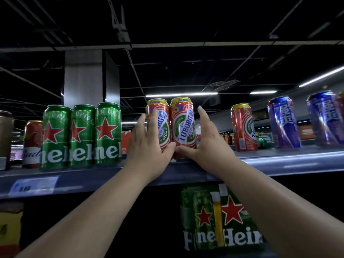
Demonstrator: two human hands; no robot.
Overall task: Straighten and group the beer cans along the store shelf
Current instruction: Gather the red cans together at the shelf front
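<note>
Two red Tuborg cans stand side by side, touching, on the grey shelf (pixel 279 161): the left Tuborg can (pixel 162 123) and the right Tuborg can (pixel 183 125). My left hand (pixel 147 146) lies against the outer side of the left can with straight fingers, thumb across its lower front. My right hand (pixel 206 140) presses the outer side of the right can the same way. Both thumbs meet at the cans' base. A third Tuborg can (pixel 243 127) stands apart to the right. Three green Heineken cans (pixel 81 135) stand in a row at the left.
A red Budweiser can (pixel 33 144) stands left of the Heineken cans. Two blue cans (pixel 283 121) (pixel 324 118) lean at the far right. A Heineken multipack (pixel 219 218) sits on the shelf below. A price label (pixel 35 184) is on the shelf edge.
</note>
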